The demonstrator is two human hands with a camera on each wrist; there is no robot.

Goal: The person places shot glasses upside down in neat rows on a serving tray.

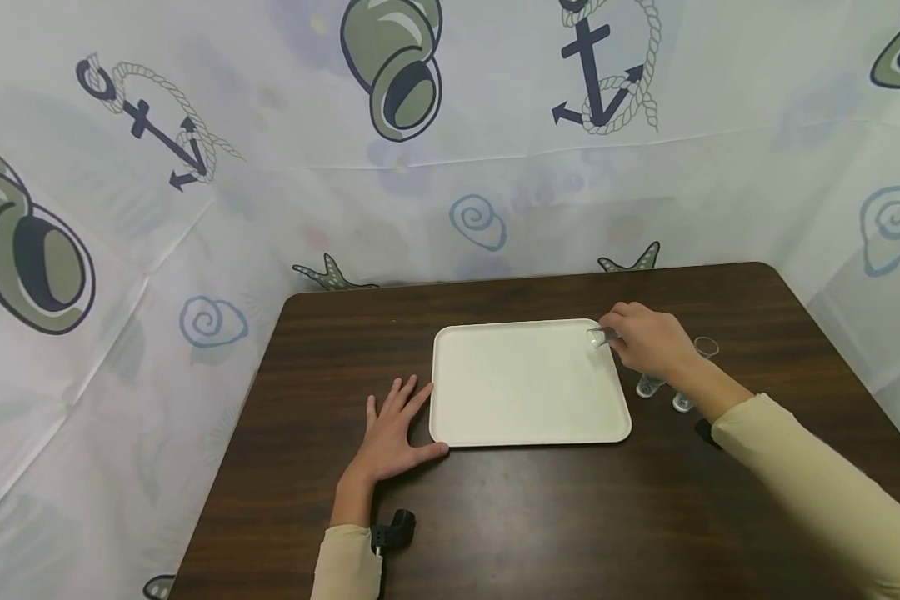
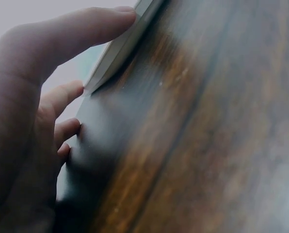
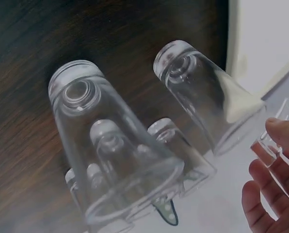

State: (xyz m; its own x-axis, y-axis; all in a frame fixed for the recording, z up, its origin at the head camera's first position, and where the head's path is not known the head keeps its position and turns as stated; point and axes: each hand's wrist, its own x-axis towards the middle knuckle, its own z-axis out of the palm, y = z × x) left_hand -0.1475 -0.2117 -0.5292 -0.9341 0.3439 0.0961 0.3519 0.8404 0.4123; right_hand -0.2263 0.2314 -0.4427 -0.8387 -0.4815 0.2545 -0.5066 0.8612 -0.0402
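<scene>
A cream rectangular tray (image 1: 528,383) lies on the dark wooden table. My left hand (image 1: 390,437) is spread at its near left corner. In the left wrist view the thumb (image 2: 86,31) and index fingertip sit right at the tray's edge (image 2: 118,56). Over the tray's far right corner, my right hand (image 1: 648,342) pinches a small clear shot glass (image 1: 597,337), held tilted. The right wrist view shows that shot glass (image 3: 266,149) between thumb and fingers. Close by stand several more clear shot glasses (image 3: 113,150), partly hidden behind the right hand and forearm in the head view.
The wooden table (image 1: 540,525) has rounded far corners. A pale curtain (image 1: 270,217) with anchors and shells hangs behind and on both sides. To the right of the tray, upright glasses (image 1: 647,386) stand under the right forearm. A black wrist camera (image 1: 395,530) is strapped at the left cuff.
</scene>
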